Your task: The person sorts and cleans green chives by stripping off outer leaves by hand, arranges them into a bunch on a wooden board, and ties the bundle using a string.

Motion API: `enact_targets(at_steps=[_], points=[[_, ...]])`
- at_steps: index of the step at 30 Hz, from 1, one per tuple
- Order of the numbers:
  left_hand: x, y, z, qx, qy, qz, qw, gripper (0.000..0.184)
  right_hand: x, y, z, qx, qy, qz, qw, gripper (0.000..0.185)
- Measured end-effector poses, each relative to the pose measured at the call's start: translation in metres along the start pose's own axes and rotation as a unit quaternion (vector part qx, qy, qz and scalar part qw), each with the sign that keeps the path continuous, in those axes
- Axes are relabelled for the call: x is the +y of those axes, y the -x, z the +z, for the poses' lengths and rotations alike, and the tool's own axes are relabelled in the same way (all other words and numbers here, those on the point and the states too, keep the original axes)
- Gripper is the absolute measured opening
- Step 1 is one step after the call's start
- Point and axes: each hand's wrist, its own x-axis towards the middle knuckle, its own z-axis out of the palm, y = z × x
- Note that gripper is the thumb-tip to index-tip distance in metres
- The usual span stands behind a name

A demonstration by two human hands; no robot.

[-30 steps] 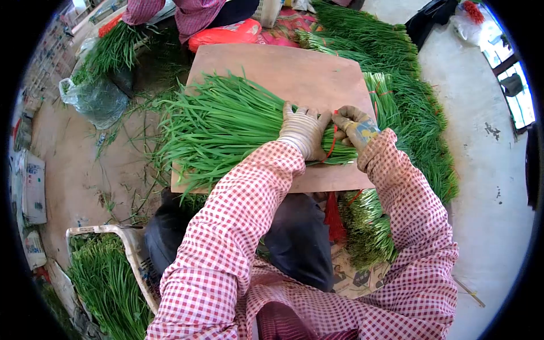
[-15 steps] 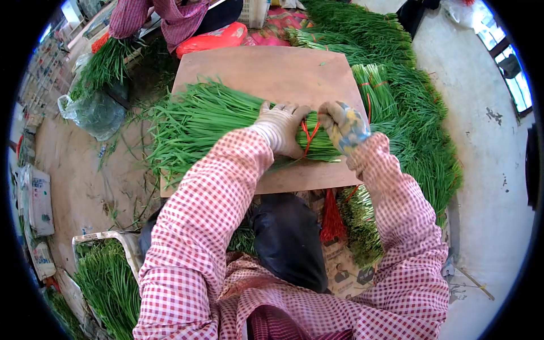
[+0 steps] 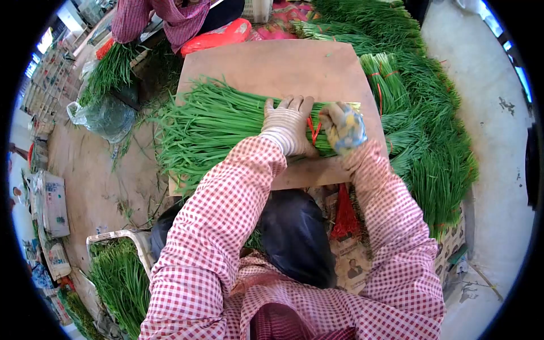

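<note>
A thick bundle of long green garlic chives [image 3: 215, 127] lies across a brown board [image 3: 255, 59], leaves to the left and pale stem ends to the right. My left hand [image 3: 289, 124], in a striped work glove, grips the bundle from above, its fingers over the far side and its thumb toward me. Just right of it, a red tie [image 3: 313, 130] goes round the stems. My right hand [image 3: 343, 127], in a patterned glove, is closed in a fist over the stem end. One strand of the tie runs up to this fist, though its end is hidden inside.
Tied chive bundles [image 3: 388, 85] and a long heap of chives [image 3: 436, 130] line the right side. A red tassel of ties [image 3: 344, 215] hangs below the board. Lower left stands a white-framed stool [image 3: 122, 233] with chives. Another person's sleeves [image 3: 184, 25] show at the top.
My right fist has come slightly closer to my left hand and the tie. My left hand keeps its place on the bundle. The whole view has shifted slightly.
</note>
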Motion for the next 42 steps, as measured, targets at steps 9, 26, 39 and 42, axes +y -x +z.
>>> enact_targets(at_steps=[9,26,39,42], points=[[0.008,0.028,-0.011,-0.041,-0.052,0.03,0.997,0.114,-0.072,0.031,-0.019,-0.065,-0.384,0.173,0.905,0.016],[0.008,0.003,-0.015,-0.116,-0.004,-0.041,0.992,0.098,-0.079,0.117,0.022,-0.148,-0.448,0.391,0.79,0.012],[0.008,0.038,-0.052,-0.146,-0.177,0.113,0.967,0.1,-0.032,0.016,-0.028,0.033,-0.621,0.343,0.704,0.01],[-0.006,0.027,-0.026,-0.121,-0.156,0.132,0.971,0.103,-0.013,0.008,-0.015,0.035,-0.599,0.42,0.68,0.013]])
